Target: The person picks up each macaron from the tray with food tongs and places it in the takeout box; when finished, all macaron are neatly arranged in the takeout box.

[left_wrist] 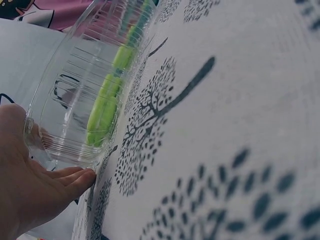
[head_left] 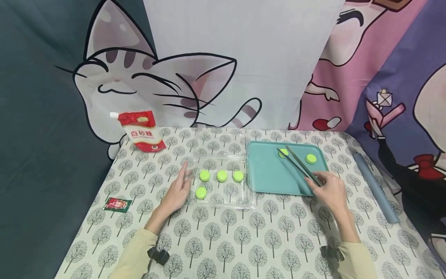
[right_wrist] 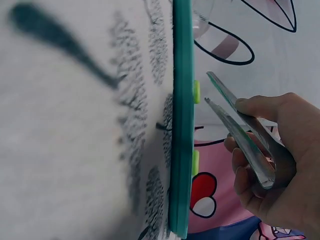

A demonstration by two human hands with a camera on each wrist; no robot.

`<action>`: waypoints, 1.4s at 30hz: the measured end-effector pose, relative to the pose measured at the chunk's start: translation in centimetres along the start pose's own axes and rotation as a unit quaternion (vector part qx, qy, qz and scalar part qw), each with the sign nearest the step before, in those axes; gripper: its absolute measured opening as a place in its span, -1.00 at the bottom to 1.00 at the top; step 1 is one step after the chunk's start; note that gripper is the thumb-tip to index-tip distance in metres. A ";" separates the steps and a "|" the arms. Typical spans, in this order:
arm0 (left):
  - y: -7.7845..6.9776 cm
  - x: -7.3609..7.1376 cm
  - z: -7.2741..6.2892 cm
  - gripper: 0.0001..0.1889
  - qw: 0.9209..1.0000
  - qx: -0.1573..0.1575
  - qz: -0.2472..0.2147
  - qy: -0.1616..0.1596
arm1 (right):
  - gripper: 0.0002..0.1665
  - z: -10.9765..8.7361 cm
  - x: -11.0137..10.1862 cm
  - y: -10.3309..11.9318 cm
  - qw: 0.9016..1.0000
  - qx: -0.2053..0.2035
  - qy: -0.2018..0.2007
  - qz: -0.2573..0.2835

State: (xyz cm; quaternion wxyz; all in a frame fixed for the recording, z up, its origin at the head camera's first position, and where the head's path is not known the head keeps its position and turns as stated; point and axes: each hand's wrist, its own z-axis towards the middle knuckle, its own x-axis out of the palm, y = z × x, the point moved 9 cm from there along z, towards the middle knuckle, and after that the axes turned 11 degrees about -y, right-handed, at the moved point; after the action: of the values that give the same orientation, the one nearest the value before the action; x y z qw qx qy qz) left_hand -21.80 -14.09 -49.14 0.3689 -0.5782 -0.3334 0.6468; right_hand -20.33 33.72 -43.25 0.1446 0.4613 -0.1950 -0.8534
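Observation:
My right hand (head_left: 329, 190) holds a pair of metal tongs (right_wrist: 252, 145) between thumb and fingers. The tongs' parted tips reach over the teal tray (head_left: 268, 178), at either side of a green macaron (head_left: 283, 153) in the head view. A second macaron (head_left: 311, 159) lies farther right on the tray. Left of the tray is a clear plastic box (head_left: 223, 202), its lid folded back; three macarons line its back row and another macaron (head_left: 201, 193) sits in front at the left. With extended fingers, my left hand (head_left: 177, 192) rests at the box's left side.
A red and white sugar pouch (head_left: 143, 131) with a white cap is at the back left. Nearer lies a small red and green packet (head_left: 117, 204). A blue-grey rod (head_left: 376, 188) lies along the right side of the tree-patterned tablecloth (head_left: 209, 248). Printed curtains hang behind.

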 end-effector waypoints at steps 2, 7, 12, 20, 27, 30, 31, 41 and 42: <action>-0.1 0.0 0.0 -0.31 1.000 0.000 -0.001 0.001 | -0.54 -0.1 0.0 -0.2 1.000 0.000 0.009 -0.008; -0.2 0.0 -0.1 -0.32 1.000 0.002 0.000 0.000 | -0.54 -0.3 0.3 -0.5 0.999 0.004 0.029 -0.017; -0.1 0.1 -0.1 -0.32 1.000 0.002 -0.002 -0.001 | -0.56 -0.4 0.4 -0.8 0.999 0.001 0.034 -0.012; -0.1 0.1 -0.1 -0.32 1.000 0.005 -0.009 -0.002 | -0.57 -0.5 0.1 -0.7 1.000 -0.001 0.030 0.009; -0.1 0.1 0.1 -0.32 1.000 0.009 -0.007 -0.002 | -0.63 -0.2 -1.4 0.7 0.999 -0.025 -0.024 0.042; -0.1 0.1 0.1 -0.32 1.000 0.009 -0.006 -0.001 | -0.64 0.0 -2.0 1.6 0.996 -0.042 -0.048 0.062; 0.0 0.1 0.1 -0.32 1.000 0.008 -0.007 -0.001 | -0.64 0.0 -2.2 1.8 0.995 -0.046 -0.053 0.067; -0.2 0.2 0.0 -0.30 1.000 0.007 -0.007 0.008 | -0.58 -0.5 -3.7 6.3 0.981 -0.116 -0.068 0.136; -0.2 0.3 0.0 -0.30 1.000 0.006 -0.008 0.010 | -0.58 -0.6 -3.8 6.7 0.979 -0.126 -0.068 0.143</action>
State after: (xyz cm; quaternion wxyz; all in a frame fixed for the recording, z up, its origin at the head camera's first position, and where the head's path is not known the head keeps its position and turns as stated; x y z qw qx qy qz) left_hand -21.81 -13.75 -49.10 0.3808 -0.5801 -0.3302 0.6399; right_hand -17.37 29.27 -37.65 0.3082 0.3473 -0.1587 -0.8713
